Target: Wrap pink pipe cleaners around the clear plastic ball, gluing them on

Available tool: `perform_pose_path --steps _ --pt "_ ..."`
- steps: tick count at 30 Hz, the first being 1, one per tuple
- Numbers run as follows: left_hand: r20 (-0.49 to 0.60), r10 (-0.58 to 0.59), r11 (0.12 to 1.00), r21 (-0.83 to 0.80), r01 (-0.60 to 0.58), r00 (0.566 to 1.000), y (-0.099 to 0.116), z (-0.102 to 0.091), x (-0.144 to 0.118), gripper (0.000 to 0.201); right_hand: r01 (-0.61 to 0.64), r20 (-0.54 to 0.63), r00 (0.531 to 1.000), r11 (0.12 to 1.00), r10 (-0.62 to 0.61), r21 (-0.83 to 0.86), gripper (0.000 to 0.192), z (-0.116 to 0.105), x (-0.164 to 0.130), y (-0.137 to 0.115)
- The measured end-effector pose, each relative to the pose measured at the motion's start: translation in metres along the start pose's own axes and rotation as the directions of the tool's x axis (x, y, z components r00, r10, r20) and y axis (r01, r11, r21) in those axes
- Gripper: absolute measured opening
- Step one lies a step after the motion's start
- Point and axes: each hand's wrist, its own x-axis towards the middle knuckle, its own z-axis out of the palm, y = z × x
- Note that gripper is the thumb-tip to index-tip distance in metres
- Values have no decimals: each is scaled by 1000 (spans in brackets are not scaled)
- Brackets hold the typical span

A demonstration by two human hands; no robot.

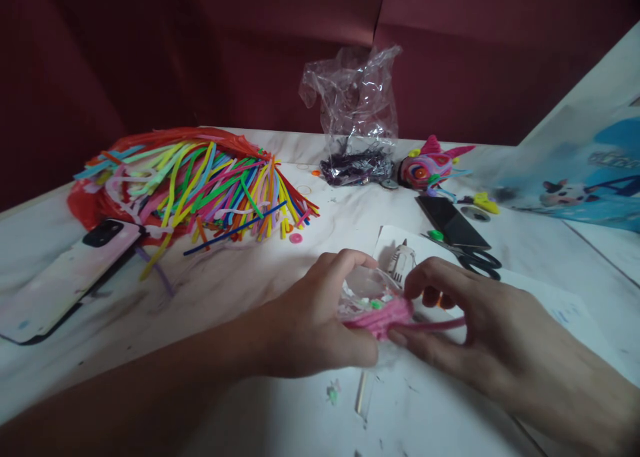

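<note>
My left hand (pixel 320 313) is closed around a clear plastic piece (pixel 367 282), perhaps a cup or bottle section, with its thumb below and fingers above. Pink pipe cleaner (pixel 383 318) lies in rows along the near side of that piece. One loose pink end sticks out to the right. My right hand (pixel 475 323) pinches the pink pipe cleaner between thumb and fingers at the right side of the piece. White and green bits show inside or behind the clear plastic. Just beyond the hands, a white glue gun (pixel 401 262) lies on paper, partly hidden.
Colourful pipe cleaners (pixel 220 190) spill from a red bag at the left, near a phone (pixel 65 277). A clear bag (pixel 357 110) stands behind. At right are a dark phone (pixel 453 222), black-handled scissors (pixel 480 262), a colourful wrapped figure (pixel 427 167) and a blue printed bag (pixel 590 183).
</note>
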Motion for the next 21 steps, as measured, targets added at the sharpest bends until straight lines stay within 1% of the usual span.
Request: perform_pose_path --steps 3,5,9,11,15,18,20,21 --pt "-11 8 1000 12 -8 1000 -1 2 -1 65 -53 97 994 997 48 50 38 -3 3 -1" --pt "-7 11 1000 15 -11 1000 -2 3 -3 67 -59 132 990 998 54 34 38 -5 4 -3" --pt "-17 31 999 25 -31 999 -6 3 -5 69 -81 117 989 990 94 -113 40 -3 3 -6" --pt "-14 27 999 36 -26 1000 -5 2 -6 71 -75 108 990 981 95 -178 41 -2 2 -8" --pt "11 -18 998 58 17 1000 -4 0 -9 71 -7 124 991 965 41 -262 41 -3 7 -11" --pt "-8 30 997 68 -30 999 -5 1 -10 68 69 180 983 959 -19 -276 33 -8 14 -12" --pt "-22 68 995 80 -66 997 -6 1 -10 66 157 247 964 960 -98 -231 25 -12 20 -11" --pt "-20 75 994 84 -73 997 -7 1 -10 66 201 273 952 959 -142 -200 25 -13 22 -11"
